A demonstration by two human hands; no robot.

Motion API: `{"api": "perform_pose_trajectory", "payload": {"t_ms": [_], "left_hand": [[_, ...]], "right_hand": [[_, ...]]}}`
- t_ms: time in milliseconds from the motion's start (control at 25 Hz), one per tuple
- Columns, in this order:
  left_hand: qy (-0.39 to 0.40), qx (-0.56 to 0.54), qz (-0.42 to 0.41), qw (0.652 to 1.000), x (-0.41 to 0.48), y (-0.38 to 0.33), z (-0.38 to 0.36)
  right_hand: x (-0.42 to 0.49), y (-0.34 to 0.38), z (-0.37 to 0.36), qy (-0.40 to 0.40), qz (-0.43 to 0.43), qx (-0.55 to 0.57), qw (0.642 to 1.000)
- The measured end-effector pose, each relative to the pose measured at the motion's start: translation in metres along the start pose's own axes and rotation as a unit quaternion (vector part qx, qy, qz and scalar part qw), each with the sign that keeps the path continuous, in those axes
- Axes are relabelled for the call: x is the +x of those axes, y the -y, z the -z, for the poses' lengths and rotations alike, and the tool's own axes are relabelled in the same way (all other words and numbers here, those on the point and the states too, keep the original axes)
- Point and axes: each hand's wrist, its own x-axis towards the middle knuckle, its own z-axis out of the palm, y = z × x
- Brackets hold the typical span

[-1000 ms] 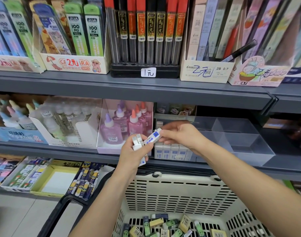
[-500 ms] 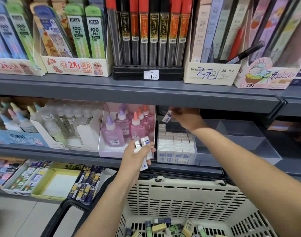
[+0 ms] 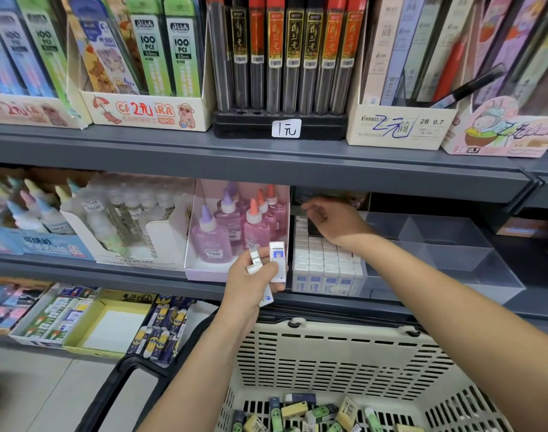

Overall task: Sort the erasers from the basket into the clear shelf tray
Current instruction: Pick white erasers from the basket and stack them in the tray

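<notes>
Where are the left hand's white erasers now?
Head view, centre: the white erasers sit in the left hand, before the pink glue bottles, just left of the clear shelf tray.

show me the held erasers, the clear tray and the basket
held erasers (image 3: 277,255): head view, blue label of the upright white one
clear tray (image 3: 497,277): head view, clear wall near its right end
basket (image 3: 329,363): head view, slotted wall nearest the shelf

R hand (image 3: 335,222) fingertips blurred, grip unclear; basket (image 3: 329,363) cut off btm edge.
</notes>
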Motion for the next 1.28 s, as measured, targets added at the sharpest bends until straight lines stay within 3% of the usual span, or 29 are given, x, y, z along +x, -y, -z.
{"api": "perform_pose_trajectory", "payload": {"t_ms": [120, 280, 440, 680, 840, 1000, 1120, 1280], "left_hand": [[0.02, 0.019, -0.015, 1.0, -0.001, 0.001, 0.0], [0.04, 0.037, -0.038, 0.998, -0.004, 0.0, -0.001], [0.053, -0.018, -0.039, 0.998, -0.005, -0.002, 0.0], [0.011, -0.021, -0.045, 0.999, -0.004, -0.001, -0.002], [0.018, 0.005, -0.061, 0.998, -0.005, -0.001, -0.003], [0.014, -0.029, -0.056, 0.998, -0.004, -0.001, -0.004], [0.014, 0.005, -0.058, 0.998, -0.003, -0.002, -0.003], [-0.001, 0.013, -0.051, 0.999, -0.001, 0.002, -0.004]], "right_hand": [[-0.026, 0.021, 0.005, -0.002, 0.026, 0.086, 0.996], [-0.052, 0.042, 0.0, 0.086, 0.055, 0.048, 0.994], [-0.048, 0.041, 0.004, 0.092, 0.007, 0.212, 0.973], [-0.046, 0.027, 0.008, 0.101, -0.025, 0.326, 0.94], [-0.049, 0.025, 0.007, 0.136, -0.03, 0.303, 0.943], [-0.035, 0.015, 0.023, 0.046, -0.061, 0.31, 0.948], [-0.009, -0.008, 0.035, -0.04, -0.094, 0.201, 0.974], [0.013, -0.018, 0.014, -0.092, -0.044, 0.124, 0.987]]}}
